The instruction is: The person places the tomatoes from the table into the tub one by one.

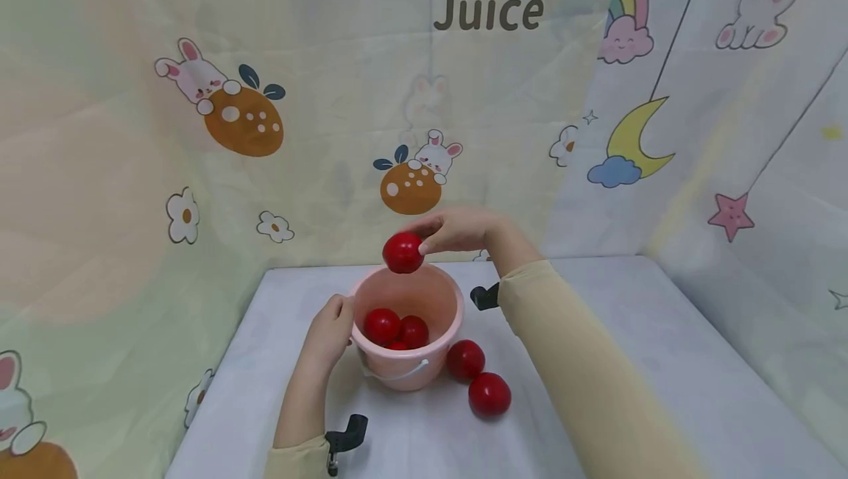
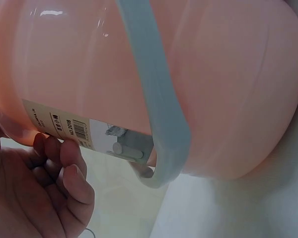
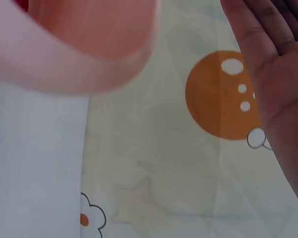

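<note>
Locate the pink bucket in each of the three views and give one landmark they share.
Head: pink bucket at centre bottom on the table, the left hand at its rim.
Left wrist: its side wall fills the frame, label and grey handle showing.
Right wrist: blurred rim at top left.
Shared landmark: the bucket's pink rim.

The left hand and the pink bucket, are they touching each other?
Touching. In the head view the left hand lies against the rim of the pink bucket; the left wrist view shows its fingers against the wall.
</note>
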`<state>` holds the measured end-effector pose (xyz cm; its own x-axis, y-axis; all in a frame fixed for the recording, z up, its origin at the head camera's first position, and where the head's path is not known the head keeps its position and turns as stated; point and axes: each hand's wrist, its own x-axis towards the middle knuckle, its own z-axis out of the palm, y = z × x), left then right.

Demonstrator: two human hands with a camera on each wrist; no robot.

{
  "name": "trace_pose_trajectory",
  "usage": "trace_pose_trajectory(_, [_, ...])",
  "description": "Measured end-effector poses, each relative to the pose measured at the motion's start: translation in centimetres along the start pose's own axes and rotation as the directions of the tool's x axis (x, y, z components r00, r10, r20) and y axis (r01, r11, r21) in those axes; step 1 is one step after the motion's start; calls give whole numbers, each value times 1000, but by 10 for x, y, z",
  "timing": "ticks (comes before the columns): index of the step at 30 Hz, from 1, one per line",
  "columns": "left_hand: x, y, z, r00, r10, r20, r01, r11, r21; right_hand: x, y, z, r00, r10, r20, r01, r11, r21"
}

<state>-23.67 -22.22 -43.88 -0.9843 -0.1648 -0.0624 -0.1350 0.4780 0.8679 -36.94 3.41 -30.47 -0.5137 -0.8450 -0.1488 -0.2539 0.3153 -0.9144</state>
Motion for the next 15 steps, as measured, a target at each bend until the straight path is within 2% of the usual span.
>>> trace_pose_trajectory(6, [1,-1,0,1000,-19,-4,19,1000,-3,19,-7,19,996,71,49,-69,997,-45])
trace_pose_trajectory(12, [3,-2,2,1000,-18,7,18,1000,-6,34,4,30,985,172,28,-168,979,-112])
trace_pose_trajectory(15, [3,-2,3,1000,-12,5,12,1000,-3,40,12,33,976,211,48,-204,970,-129])
